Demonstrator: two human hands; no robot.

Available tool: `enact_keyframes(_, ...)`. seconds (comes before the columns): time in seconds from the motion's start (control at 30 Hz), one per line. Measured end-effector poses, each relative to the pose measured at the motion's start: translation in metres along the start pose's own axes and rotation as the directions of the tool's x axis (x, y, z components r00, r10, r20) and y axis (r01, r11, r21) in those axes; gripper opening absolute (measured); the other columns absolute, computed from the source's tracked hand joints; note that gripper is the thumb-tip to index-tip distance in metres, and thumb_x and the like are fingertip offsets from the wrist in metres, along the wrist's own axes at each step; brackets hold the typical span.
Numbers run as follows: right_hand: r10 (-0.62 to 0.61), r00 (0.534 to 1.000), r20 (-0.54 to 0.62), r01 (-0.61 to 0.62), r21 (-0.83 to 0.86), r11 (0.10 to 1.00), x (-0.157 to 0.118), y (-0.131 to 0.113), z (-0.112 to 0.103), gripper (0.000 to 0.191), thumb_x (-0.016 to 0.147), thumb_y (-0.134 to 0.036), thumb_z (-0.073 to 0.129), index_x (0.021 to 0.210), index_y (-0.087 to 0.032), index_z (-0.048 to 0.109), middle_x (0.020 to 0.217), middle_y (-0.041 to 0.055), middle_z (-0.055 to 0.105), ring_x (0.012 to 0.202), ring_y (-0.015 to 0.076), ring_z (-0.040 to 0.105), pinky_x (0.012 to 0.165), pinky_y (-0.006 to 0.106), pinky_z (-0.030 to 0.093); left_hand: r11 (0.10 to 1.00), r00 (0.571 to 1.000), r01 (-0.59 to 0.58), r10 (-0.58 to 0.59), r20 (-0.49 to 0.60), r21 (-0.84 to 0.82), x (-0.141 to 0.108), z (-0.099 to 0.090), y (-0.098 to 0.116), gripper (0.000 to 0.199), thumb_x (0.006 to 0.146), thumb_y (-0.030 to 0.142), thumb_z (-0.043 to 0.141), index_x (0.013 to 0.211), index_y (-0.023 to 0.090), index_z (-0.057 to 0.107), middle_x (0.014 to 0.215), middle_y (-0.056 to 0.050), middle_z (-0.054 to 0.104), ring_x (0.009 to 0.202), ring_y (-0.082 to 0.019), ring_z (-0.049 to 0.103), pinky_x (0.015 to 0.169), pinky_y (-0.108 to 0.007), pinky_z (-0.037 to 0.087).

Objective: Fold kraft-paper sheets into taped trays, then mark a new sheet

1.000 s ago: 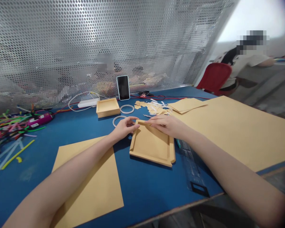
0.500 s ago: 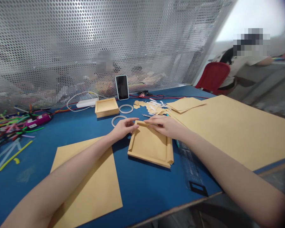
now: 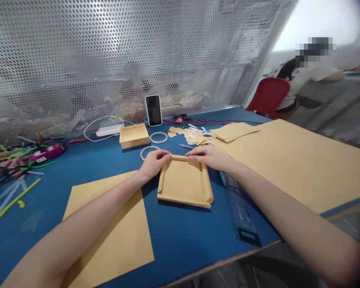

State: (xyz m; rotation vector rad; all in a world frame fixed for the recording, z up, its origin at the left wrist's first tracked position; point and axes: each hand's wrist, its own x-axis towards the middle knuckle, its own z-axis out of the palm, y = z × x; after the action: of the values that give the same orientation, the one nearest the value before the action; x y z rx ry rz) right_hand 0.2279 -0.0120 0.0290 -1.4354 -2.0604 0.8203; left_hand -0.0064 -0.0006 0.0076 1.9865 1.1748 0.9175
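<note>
Paper tray (image 3: 184,180): kraft-coloured, shallow, open side up, on the blue table (image 3: 180,240) at mid-scene, between the forearms.
Left hand (image 3: 155,164): thumb and fingers closed narrow on the far wall, at its left end.
Right hand (image 3: 208,157): fingers closed narrow on the same wall, towards its right end; far right corner partly covered, detail there cannot be told.
Walls done: floor formed, sides standing all round as far as seen.
Walls left: near right corner shows a gap where right and near walls do not meet; judged unfinished. Far wall apparently being worked now.
Change over one second: tray sits further left and squarer to the table; right wall less hidden by the right hand.
Just right of tray: clear ruler (image 3: 241,208), lying lengthwise near to far.
Left near: flat kraft sheet (image 3: 126,236), partly under the left forearm.
Right: large kraft sheet (image 3: 303,172).
Beyond hands: knife (image 3: 186,146), paper scraps (image 3: 198,139), white ring (image 3: 159,142).
Far left of tray: stacked trays (image 3: 135,143), walls and corners looking complete.
</note>
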Motion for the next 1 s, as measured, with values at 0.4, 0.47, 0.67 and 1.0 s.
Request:
enact_keyframes(0.4,-0.085,0.996,0.037,0.088,-0.075,0.993,0.0030,0.0027,0.0057,0.021,0.079,-0.033,0.061,0.089,-0.022,0.076,0.098,0.0044,0.073,0.094,0.0210,0.065,0.087,0.031,0.048,0.893,0.977,-0.212,0.198,0.076,0.397,-0.0057,0.0081,-0.0011,0.011,0.090,0.020,0.058,0.090,0.016,0.068,0.092,-0.006,0.059,0.095,-0.023,0.055,0.088,-0.035,0.043)
enact_keyframes(0.47,-0.133,0.990,0.052,0.137,-0.092,0.986,0.0036,0.0034,0.0054,0.022,0.079,-0.034,0.060,0.087,-0.022,0.076,0.096,0.0044,0.073,0.092,0.0207,0.064,0.086,0.031,0.048,0.878,0.972,-0.234,0.214,0.095,0.419,-0.0060,0.0086,-0.0002,0.012,0.091,0.018,0.057,0.093,0.017,0.068,0.093,-0.006,0.060,0.096,-0.022,0.055,0.088,-0.034,0.043)
enact_keyframes(0.67,-0.191,0.980,0.061,0.198,-0.133,0.971,0.0058,0.0077,0.0049,0.024,0.079,-0.038,0.059,0.081,-0.021,0.077,0.091,0.0056,0.071,0.085,0.0202,0.064,0.081,0.031,0.047,0.860,0.966,-0.257,0.232,0.110,0.441,-0.0060,0.0075,0.0001,0.012,0.091,0.018,0.059,0.090,0.018,0.071,0.089,-0.004,0.063,0.092,-0.021,0.056,0.085,-0.033,0.045)
enact_keyframes(1.0,-0.174,0.981,0.081,0.184,-0.134,0.974,0.0067,0.0085,0.0051,0.025,0.078,-0.037,0.059,0.081,-0.021,0.077,0.091,0.0058,0.071,0.085,0.0206,0.064,0.081,0.031,0.047,0.857,0.962,-0.272,0.251,0.106,0.438,-0.0049,0.0082,-0.0034,0.014,0.091,0.017,0.058,0.091,0.018,0.072,0.090,-0.005,0.064,0.092,-0.020,0.058,0.085,-0.031,0.045)
